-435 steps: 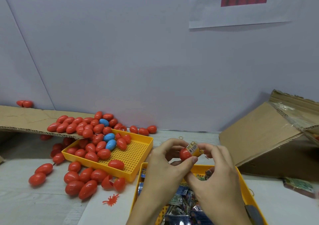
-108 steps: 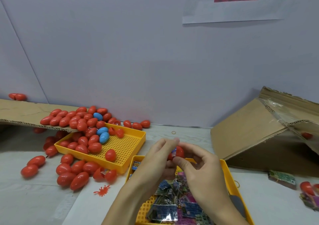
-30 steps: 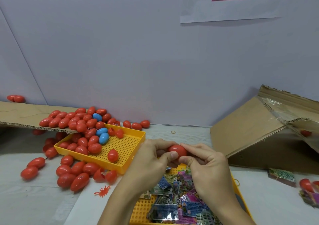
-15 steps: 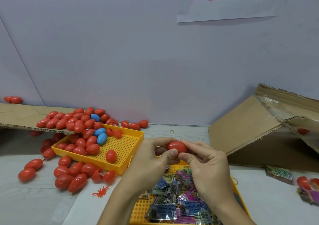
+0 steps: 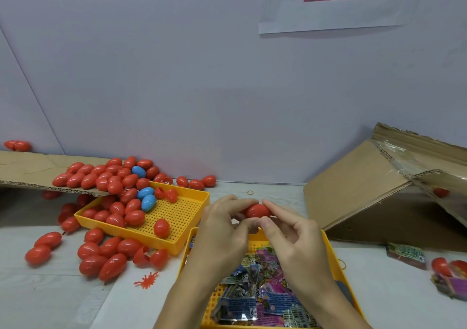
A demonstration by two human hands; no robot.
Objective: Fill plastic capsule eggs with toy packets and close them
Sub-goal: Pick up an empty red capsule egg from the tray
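While pinched from both ends, lies sideways in mid-air: a glossy red plastic capsule egg [image 5: 257, 210], halves together, held just above the far rim of the near yellow perforated plastic tray [image 5: 331, 250]. Grips the egg's left end with thumb and curled fingers: left hand [image 5: 222, 230]. Grips the right end the same way, index finger on top and thumb beneath: right hand [image 5: 293, 242]. Heaped inside that near tray, partly hidden under both wrists: small crinkled foil toy packets in blue, purple and green [image 5: 255, 296]. Beside it to the left, and farther back, a second yellow perforated plastic tray [image 5: 182, 215], loaded at its far-left end with closed red eggs [image 5: 126, 210] and two light-blue plastic eggs [image 5: 147, 198]. Spilling over a flat brown cardboard sheet [image 5: 25, 169] behind, more red eggs plus one blue. Scattered on the white tabletop [image 5: 50, 298] in front of that tray, further red eggs, some open halves, and a small red splat-shaped toy [image 5: 147, 279]. On the right, a tilted brown cardboard box [image 5: 366, 194]; near it a loose green packet [image 5: 404, 251].
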